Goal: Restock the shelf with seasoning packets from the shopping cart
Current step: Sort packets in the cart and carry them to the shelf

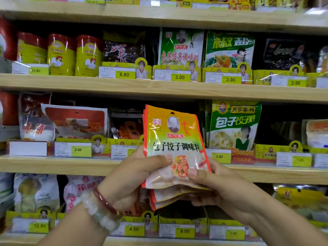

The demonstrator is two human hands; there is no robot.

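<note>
Forearms rise from the lower edge of the frame, meeting at centre. Left hand (pixel 134 174) and right hand (pixel 221 185) both clamp the bottom of a stack of seasoning packets (pixel 173 139), thumbs pressed on the front, fingers curled behind. The glossy orange-green foil pouches stand upright before the middle wooden shelf (pixel 53 164). Two bead bracelets (pixel 103 208) circle the left wrist.

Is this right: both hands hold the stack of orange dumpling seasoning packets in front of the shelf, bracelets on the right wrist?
Not quite. The head view shows the bracelets on the left wrist, not the right. The rest stands: the left hand and right hand both hold the stack of orange dumpling seasoning packets in front of the shelf.
</note>
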